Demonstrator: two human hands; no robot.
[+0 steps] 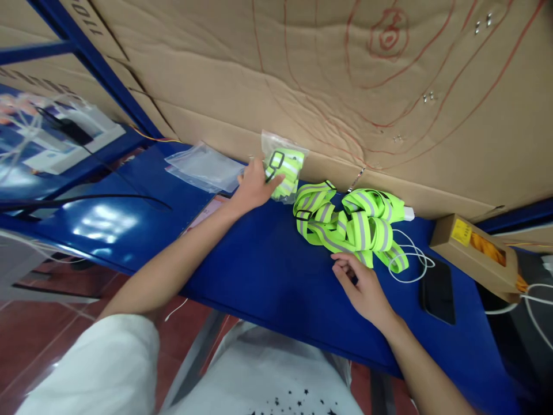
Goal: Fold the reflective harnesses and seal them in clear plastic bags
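Strap bag [289, 167], one, pinched in left hand [256, 185]; right hand [363, 288] loosely curled beside one strap heap [362, 229].

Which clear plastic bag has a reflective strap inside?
The clear bag at the left hand: neon-yellow strap shows inside, while the flat bags left of that hand show none.

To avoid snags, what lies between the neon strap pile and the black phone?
In the head view, a looped white cable lies between the strap pile and the phone.
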